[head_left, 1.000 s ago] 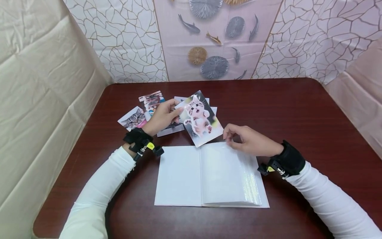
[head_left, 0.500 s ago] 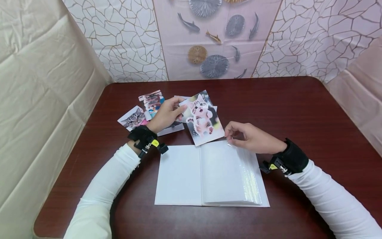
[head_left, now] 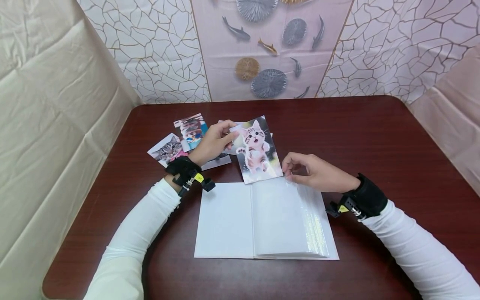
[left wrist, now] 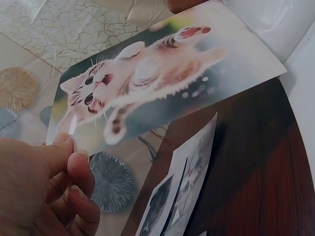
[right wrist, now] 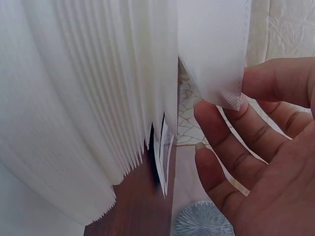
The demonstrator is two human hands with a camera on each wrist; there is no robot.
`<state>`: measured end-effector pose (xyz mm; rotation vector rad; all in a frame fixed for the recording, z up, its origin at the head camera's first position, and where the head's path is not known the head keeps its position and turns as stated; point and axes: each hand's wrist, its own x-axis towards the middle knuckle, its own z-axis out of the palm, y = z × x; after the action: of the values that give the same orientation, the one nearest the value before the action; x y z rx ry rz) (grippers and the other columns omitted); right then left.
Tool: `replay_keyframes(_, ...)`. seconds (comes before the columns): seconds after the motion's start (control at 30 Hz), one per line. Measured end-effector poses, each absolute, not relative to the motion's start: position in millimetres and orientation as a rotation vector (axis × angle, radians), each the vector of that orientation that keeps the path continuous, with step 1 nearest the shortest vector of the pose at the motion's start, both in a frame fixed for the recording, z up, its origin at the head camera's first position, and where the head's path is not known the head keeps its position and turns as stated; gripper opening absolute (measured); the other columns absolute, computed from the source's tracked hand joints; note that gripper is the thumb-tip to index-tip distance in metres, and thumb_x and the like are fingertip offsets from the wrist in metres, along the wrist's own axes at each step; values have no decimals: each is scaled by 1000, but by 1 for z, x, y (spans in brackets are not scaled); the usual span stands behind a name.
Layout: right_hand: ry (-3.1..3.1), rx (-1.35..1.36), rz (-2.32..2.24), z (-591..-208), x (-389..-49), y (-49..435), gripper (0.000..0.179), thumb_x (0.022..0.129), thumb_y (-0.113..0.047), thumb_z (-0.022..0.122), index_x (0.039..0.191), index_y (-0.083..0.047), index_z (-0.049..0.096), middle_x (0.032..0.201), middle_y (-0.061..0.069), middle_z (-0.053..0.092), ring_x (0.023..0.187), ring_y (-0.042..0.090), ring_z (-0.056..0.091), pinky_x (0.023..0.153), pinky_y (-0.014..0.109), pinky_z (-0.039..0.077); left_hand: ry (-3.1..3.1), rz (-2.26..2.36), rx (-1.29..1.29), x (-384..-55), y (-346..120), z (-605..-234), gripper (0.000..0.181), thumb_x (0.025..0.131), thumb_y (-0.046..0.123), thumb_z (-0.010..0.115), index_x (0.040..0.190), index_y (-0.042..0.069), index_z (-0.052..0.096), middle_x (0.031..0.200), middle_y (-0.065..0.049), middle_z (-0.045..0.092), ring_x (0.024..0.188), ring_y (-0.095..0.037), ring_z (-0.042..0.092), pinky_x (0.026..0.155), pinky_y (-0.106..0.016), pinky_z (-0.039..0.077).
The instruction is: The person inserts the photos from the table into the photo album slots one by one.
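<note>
My left hand (head_left: 211, 145) pinches a kitten photo (head_left: 258, 154) by its upper left edge, thumb on the picture side. The photo's lower edge overlaps the top of an open white photo album (head_left: 224, 221) in the head view. At the album's top right, my right hand (head_left: 319, 173) pinches the corner of a translucent sleeve page (right wrist: 214, 54) between thumb and fingers. That page stands lifted from the stack of pages (right wrist: 98, 83) in the right wrist view. In the left wrist view the kitten photo (left wrist: 147, 78) tilts above the table.
Behind my left hand lie several loose photos, among them a tabby cat photo (head_left: 166, 150) and a blue-edged animal photo (head_left: 191, 131). The dark red wooden table (head_left: 360, 133) extends around the album. A patterned cloth (head_left: 150, 54) hangs behind its far edge.
My left hand has moved slightly right with the kitten photo, which has turned more upright above the album's right page. My right hand rose a little, then held still at the page corner.
</note>
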<state>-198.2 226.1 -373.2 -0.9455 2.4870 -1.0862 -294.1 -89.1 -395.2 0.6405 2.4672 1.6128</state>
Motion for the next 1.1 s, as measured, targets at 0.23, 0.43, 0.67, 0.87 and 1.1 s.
replay_keyframes(0.23, 2476, -918, -1089, -373, -198, 226, 22, 92, 2, 70, 106, -13, 60, 98, 0, 61, 91, 15, 58, 83, 25, 51, 2363, 1665, 583, -293, -82, -394, 28, 104, 22, 57, 131, 14, 61, 73, -5, 55, 66, -31, 58, 55, -30, 38)
replay_keyframes(0.43, 2461, -932, -1098, -376, -198, 226, 21, 92, 3, 70, 104, -12, 61, 95, 0, 61, 90, 16, 57, 82, 25, 50, 2189, 1663, 536, -291, -80, -399, 40, 105, 21, 57, 142, 13, 46, 80, -5, 64, 75, -36, 63, 67, -37, 53)
replay_keyframes(0.67, 2480, -943, -1095, -378, -199, 227, 21, 91, 2, 72, 103, -12, 62, 94, -1, 61, 88, 15, 57, 80, 25, 51, 2110, 1575, 597, -287, -77, -407, 13, 102, 15, 61, 108, 7, 52, 88, -1, 72, 82, -29, 63, 71, -31, 49)
replay_keyframes(0.87, 2497, -936, -1107, -376, -198, 227, 22, 90, 2, 73, 102, -13, 62, 93, -1, 62, 85, 15, 58, 76, 25, 51, 2074, 1523, 652, -283, -74, -411, 9, 103, 13, 59, 102, 6, 56, 89, -1, 71, 79, -24, 60, 66, -30, 45)
replay_keyframes(1.1, 2498, -916, -1125, -376, -199, 227, 23, 90, 1, 73, 103, -13, 61, 94, 0, 63, 84, 16, 58, 76, 25, 51, 2126, 1502, 686, -278, -69, -413, 13, 103, 14, 60, 94, 6, 55, 84, -4, 69, 75, -23, 58, 60, -30, 44)
